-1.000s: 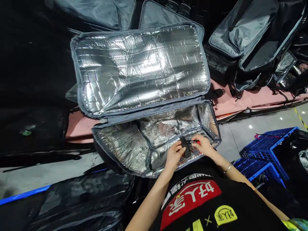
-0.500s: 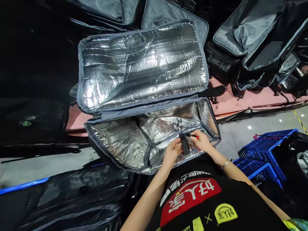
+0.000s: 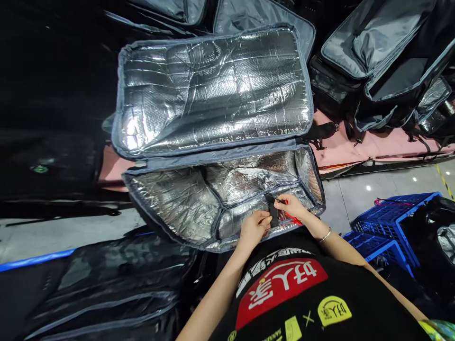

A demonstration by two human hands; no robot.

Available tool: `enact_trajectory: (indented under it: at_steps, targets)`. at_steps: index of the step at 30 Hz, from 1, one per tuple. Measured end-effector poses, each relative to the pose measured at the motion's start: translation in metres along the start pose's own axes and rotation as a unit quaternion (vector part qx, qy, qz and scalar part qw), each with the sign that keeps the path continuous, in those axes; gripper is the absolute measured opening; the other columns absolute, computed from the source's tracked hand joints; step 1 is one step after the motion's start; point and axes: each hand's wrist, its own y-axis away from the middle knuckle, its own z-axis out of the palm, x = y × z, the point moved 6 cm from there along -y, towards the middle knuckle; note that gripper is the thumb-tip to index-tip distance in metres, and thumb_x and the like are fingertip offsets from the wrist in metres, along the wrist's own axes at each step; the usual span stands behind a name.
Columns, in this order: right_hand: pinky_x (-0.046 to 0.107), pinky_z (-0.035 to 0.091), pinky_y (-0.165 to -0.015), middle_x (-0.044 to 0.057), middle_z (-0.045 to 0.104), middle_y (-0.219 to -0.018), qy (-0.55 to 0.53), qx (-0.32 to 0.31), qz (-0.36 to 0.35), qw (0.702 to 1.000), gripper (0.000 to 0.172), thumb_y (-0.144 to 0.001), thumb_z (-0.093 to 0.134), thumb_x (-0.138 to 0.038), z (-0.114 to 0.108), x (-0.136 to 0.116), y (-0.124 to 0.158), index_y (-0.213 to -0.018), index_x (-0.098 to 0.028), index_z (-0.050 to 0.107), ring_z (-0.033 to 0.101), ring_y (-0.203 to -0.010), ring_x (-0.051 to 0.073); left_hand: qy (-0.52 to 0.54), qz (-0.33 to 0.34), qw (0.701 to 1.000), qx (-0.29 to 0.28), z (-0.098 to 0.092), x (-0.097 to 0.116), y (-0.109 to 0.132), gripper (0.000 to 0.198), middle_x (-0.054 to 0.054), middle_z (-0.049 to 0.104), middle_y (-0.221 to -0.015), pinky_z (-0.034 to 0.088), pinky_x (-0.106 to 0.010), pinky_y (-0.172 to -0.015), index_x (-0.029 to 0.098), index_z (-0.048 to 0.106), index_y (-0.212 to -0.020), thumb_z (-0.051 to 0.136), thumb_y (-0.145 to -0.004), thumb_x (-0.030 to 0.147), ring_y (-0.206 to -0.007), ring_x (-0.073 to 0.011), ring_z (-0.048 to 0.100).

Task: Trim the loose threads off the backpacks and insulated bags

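Grip of the left hand pinches the lower end of a black strap, which stands upright on the near wall of the foil-lined bag, towards its right end. Just right of the strap, the right hand has its grip closed on a red-handled tool, fingertips touching the strap's upper end; the tool's tip is too small to make out. The bag's silver lid lies open behind. Farther right, the pink tabletop carries grey bags, and blue crates sit on the floor.
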Motion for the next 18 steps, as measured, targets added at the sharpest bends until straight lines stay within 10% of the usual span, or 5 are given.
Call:
enact_trajectory:
  at_steps: [7,18]
  targets:
    - [0.023,0.039,-0.063,-0.004,0.048,-0.067,-0.076,0.005,-0.003,0.997,0.021,-0.071,0.057,-0.039,-0.001,0.003,0.008,-0.073,-0.018,0.052,0.044,-0.062,0.010,-0.033,0.023,0.999,-0.002,0.006,0.005,0.001,0.016,0.004,0.055,-0.050,0.035,-0.020,-0.038,0.019,0.058,-0.062,0.065,-0.063,0.033,-0.037,-0.0100,0.049]
    - [0.024,0.041,-0.066,-0.001,0.048,-0.073,-0.080,0.064,-0.013,0.995,0.015,-0.076,0.051,-0.034,-0.008,0.009,0.032,-0.079,-0.019,0.050,0.045,-0.065,0.012,0.104,-0.020,0.992,0.063,-0.014,0.009,-0.002,0.039,-0.002,0.063,-0.065,0.050,-0.026,-0.059,0.018,0.050,-0.065,0.061,-0.063,0.056,-0.062,-0.0148,0.063]
